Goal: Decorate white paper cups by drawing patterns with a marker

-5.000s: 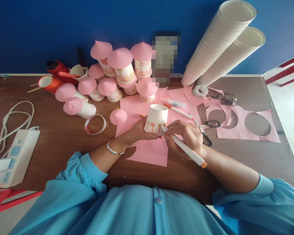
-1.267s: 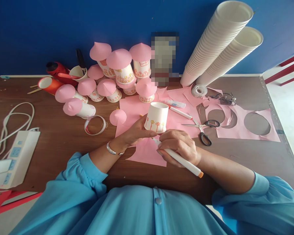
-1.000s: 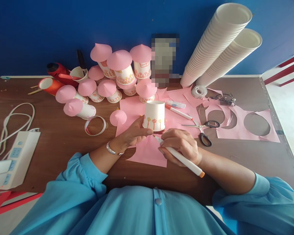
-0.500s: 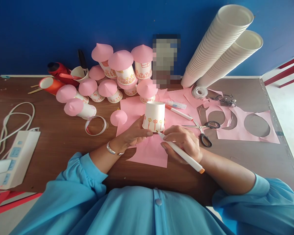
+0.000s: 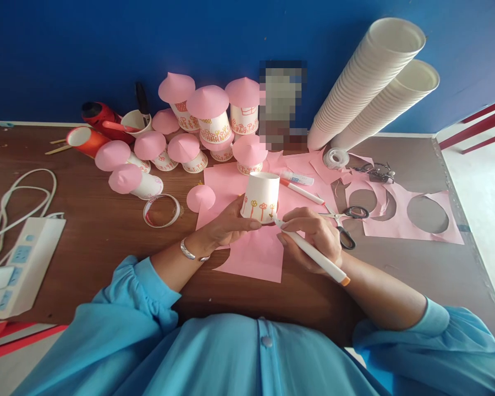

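My left hand (image 5: 231,224) grips a white paper cup (image 5: 264,190) low on its left side. Orange and yellow flowers are drawn round the cup's lower part. In my right hand (image 5: 313,236) is a white marker (image 5: 317,256) with an orange end, its tip at the lower right of the cup. Pink paper (image 5: 258,256) lies beneath the cup and hands. A red-and-white pen (image 5: 303,191) and a glue stick (image 5: 299,178) rest just behind my right hand. To its right are black-handled scissors (image 5: 346,237), partly hidden by the hand.
Several cups with pink cone tops (image 5: 208,102) stand at the back left. Two tall cup stacks (image 5: 367,71) lean on the blue wall. A tape roll (image 5: 336,158), cut pink paper (image 5: 400,212), a paper ring (image 5: 161,211) and a power strip (image 5: 33,264) lie around.
The marker and my right hand have shifted slightly right, with the tip now against the cup's lower right side. The cup is turned or tilted a little in my left hand.
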Motion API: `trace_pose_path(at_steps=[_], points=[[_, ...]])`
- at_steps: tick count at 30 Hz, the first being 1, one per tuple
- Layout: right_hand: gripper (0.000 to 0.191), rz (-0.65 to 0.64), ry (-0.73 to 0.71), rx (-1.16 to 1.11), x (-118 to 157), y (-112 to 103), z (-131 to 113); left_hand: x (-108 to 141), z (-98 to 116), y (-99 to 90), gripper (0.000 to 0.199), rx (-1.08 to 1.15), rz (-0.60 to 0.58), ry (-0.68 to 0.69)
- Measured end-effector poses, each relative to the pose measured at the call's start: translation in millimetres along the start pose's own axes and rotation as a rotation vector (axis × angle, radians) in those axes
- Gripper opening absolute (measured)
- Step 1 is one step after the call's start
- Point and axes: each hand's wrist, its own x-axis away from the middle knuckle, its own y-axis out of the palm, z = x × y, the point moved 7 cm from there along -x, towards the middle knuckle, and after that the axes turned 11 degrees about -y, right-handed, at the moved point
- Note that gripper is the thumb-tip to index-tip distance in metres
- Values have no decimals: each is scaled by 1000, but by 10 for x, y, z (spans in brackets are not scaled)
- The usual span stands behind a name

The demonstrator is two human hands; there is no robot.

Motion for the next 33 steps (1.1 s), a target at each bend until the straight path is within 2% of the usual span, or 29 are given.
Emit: trace_pose_path(at_steps=[6, 11, 15, 19, 25, 33], points=[[17, -20, 105, -42, -16, -23, 4, -16, -53, -24, 52, -12, -20, -24], [7, 68, 380, -247, 52, 16, 85, -11, 12, 72, 48, -13, -19, -14], [6, 157, 465, -324, 154, 83, 94, -3, 61, 133, 47, 0, -14, -5], [8, 182, 437, -322, 224, 145, 76, 2, 72, 156, 46, 11, -26, -10], [19, 133, 277, -269, 219, 170, 29, 10, 55, 175, 36, 17, -30, -58], [24, 118, 213, -216, 234, 151, 28, 21, -17, 112, 48, 69, -29, -68]])
